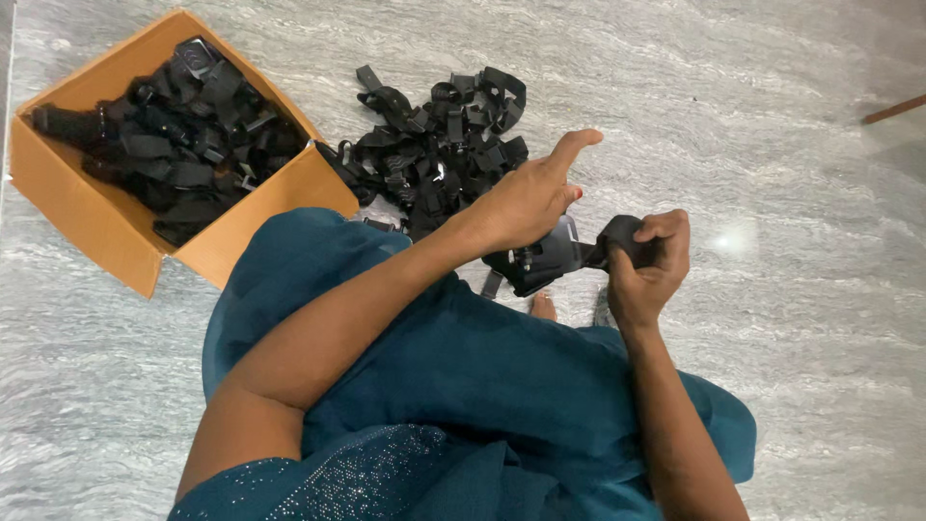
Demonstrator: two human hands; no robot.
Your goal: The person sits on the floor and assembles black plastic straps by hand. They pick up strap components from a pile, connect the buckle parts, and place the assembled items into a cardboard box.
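Note:
A black strap mount with a plastic plate [546,262] is held between both hands above my lap. My left hand [529,201] grips its left side, thumb stuck up and fingers curled over the plate. My right hand [648,268] is closed around the black fabric strap [617,237] at its right end. A pile of similar black straps and buckles [439,135] lies on the floor just beyond my left hand.
An open cardboard box [106,227] at the upper left is full of more black straps. I sit on a grey marble floor [772,145] in a teal garment [463,367]; a toe [543,307] shows below the mount. A brown stick [893,109] lies far right.

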